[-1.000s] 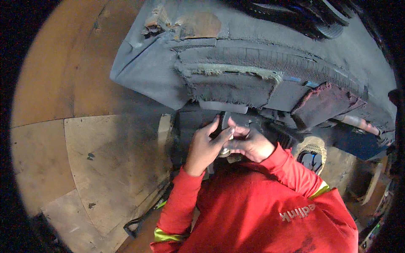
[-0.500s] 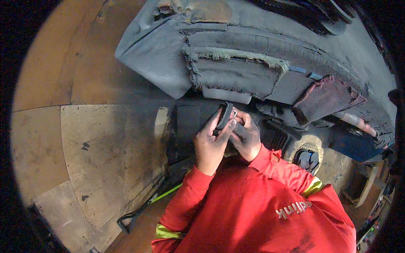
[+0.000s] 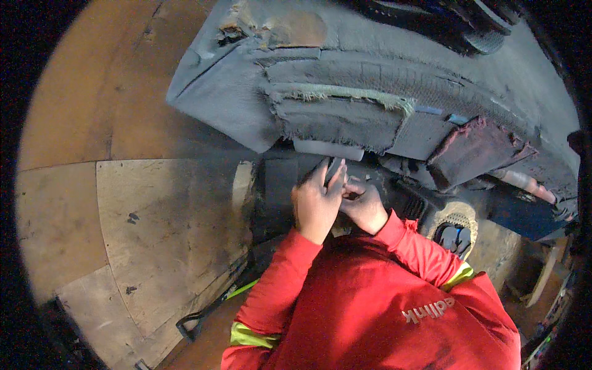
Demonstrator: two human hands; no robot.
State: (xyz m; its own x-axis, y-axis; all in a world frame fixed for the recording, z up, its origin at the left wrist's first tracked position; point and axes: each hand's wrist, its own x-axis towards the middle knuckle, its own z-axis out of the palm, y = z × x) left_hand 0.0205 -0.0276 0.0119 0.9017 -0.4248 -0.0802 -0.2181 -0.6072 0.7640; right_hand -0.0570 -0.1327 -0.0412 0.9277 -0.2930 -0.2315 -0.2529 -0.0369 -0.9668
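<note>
My left hand (image 3: 316, 200) is closed around a dark, flat, elongated piece (image 3: 333, 166), whose tip shows between the fingers. The rest of that piece is hidden, and its kind cannot be made out. Close against it, my right hand (image 3: 367, 206) has its fingers curled in a pinch beside the left fingertips. Whatever the right fingers hold is too small or too covered to name. Both hands are just in front of a pale block (image 3: 328, 150) at the lower edge of a grey, dusty padded bench (image 3: 357, 61).
Frayed grey cloth (image 3: 339, 118) and a dark reddish rag (image 3: 475, 151) lie over the bench's front. Wooden panels (image 3: 169, 228) cover the left side. A beige shoe (image 3: 457, 216) is below right. A black handle (image 3: 188, 327) lies near a bright green rod (image 3: 242, 288).
The dark piece has turned and sits lower between my left fingers, showing less. My right hand has shifted slightly down; the small pale loop seen at its fingers no longer shows. The view has moved slightly.
</note>
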